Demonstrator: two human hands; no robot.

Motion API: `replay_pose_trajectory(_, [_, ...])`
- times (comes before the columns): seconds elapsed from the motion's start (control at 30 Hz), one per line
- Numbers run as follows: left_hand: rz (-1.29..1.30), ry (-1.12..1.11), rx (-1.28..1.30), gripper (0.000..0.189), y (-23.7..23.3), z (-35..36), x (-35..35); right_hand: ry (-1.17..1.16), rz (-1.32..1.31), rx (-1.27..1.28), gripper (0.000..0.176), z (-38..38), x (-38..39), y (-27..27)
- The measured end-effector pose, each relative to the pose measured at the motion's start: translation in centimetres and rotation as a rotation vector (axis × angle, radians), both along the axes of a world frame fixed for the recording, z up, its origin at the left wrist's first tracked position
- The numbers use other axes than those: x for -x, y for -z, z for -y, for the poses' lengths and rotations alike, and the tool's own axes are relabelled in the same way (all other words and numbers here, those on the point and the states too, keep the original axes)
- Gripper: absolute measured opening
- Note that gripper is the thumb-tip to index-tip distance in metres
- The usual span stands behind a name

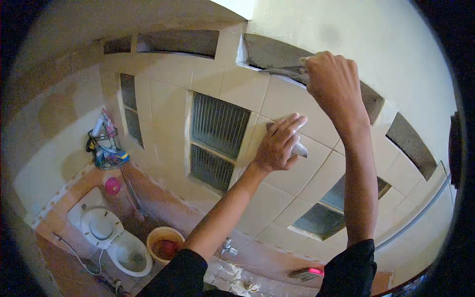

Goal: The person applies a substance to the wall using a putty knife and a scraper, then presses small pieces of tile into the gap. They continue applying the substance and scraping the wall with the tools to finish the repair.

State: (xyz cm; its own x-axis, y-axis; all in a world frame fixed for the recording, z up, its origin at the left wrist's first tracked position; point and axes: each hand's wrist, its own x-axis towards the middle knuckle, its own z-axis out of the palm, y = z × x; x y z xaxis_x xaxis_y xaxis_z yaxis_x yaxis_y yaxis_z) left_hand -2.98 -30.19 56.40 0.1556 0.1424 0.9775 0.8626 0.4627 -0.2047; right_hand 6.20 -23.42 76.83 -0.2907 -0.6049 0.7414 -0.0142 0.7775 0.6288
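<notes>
My right hand [335, 86] is raised at the upper wall, its fingers closed round a tool whose handle they mostly hide. The tool's thin, dark blade, like that of a putty knife [289, 72], reaches left along the lower edge of a long recessed opening [277, 52]. White filler lines that opening's corner and lower edge. Lower down, my left hand [278, 143] is against the cream wall tiles [311, 171]. A flat grey metal piece [300, 150] sticks out from under its fingers; the rest of the piece is covered.
Ribbed glass windows [220, 123] are set in the tiled wall. Below at left stand an open toilet [129, 253] and an orange bucket [157, 232]. A tap [228, 247] juts from the wall. A pink-handled brush [309, 272] lies lower right, and a grey pipe [415, 220] runs at right.
</notes>
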Motion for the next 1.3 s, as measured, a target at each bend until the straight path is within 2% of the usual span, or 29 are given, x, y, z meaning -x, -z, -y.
replay_pose_trajectory(0.13, [-0.012, 0.008, 0.001, 0.032, 0.3, -0.1, 0.1, 0.035, 0.031, -0.027, 0.013, 1.5, 0.6, 0.7])
replay_pose_trajectory(0.23, [-0.015, 0.019, -0.010, 0.032, 0.3, -0.1, 0.2, 0.031, 0.110, 0.050, 0.014, 1.8, 0.5, 0.3])
replay_pose_trajectory(0.33, [0.020, 0.000, 0.000, 0.032, 0.4, -0.1, 0.1, -0.049, -0.032, -0.031, 0.013, 2.1, 2.3, 0.8])
replay_pose_trajectory(0.47, [0.016, -0.013, 0.008, 0.032, 0.3, -0.1, -0.2, 0.001, 0.009, -0.039, 0.012, 2.0, 1.7, -0.7])
replay_pose_trajectory(0.53, [0.020, -0.013, -0.004, 0.032, 0.2, -0.3, -0.1, -0.019, 0.015, -0.050, 0.012, 2.9, 1.1, 0.8])
replay_pose_trajectory(0.57, [0.009, -0.026, -0.025, 0.033, 0.4, -0.4, -0.1, -0.137, 0.058, -0.069, 0.009, 3.3, 2.1, 1.4])
replay_pose_trajectory(0.7, [-0.007, -0.028, -0.011, 0.033, 0.2, -0.2, 0.0, 0.000, 0.067, 0.006, 0.012, 2.2, 2.0, 0.6])
replay_pose_trajectory(0.8, [0.001, -0.027, -0.012, 0.034, 0.3, -0.2, -0.1, -0.075, -0.037, -0.055, 0.012, 2.0, 2.9, 0.9])
replay_pose_trajectory(0.87, [0.000, -0.036, -0.003, 0.034, 0.4, -0.3, 0.0, 0.013, 0.073, -0.088, 0.011, 2.3, 4.1, 0.9])
replay_pose_trajectory(0.93, [-0.014, -0.055, -0.009, 0.034, 0.2, -0.3, 0.2, -0.143, 0.037, 0.001, 0.010, 1.6, 3.3, -0.2])
replay_pose_trajectory(1.1, [-0.026, -0.021, -0.031, 0.032, 0.3, -0.2, -0.1, -0.052, 0.010, -0.089, 0.014, 2.6, 3.9, 1.3])
replay_pose_trajectory(1.2, [-0.001, -0.026, 0.004, 0.031, 0.2, -0.1, -0.1, -0.026, 0.036, 0.016, 0.014, 1.7, 2.6, -0.1])
replay_pose_trajectory(1.23, [-0.003, -0.027, -0.005, 0.031, 0.0, -0.1, 0.0, -0.184, -0.001, 0.009, 0.011, 1.7, 3.1, 0.6])
replay_pose_trajectory(1.3, [0.012, -0.030, -0.031, 0.030, 0.5, -0.4, 0.0, -0.189, 0.013, -0.009, 0.012, 2.2, 4.0, 1.2])
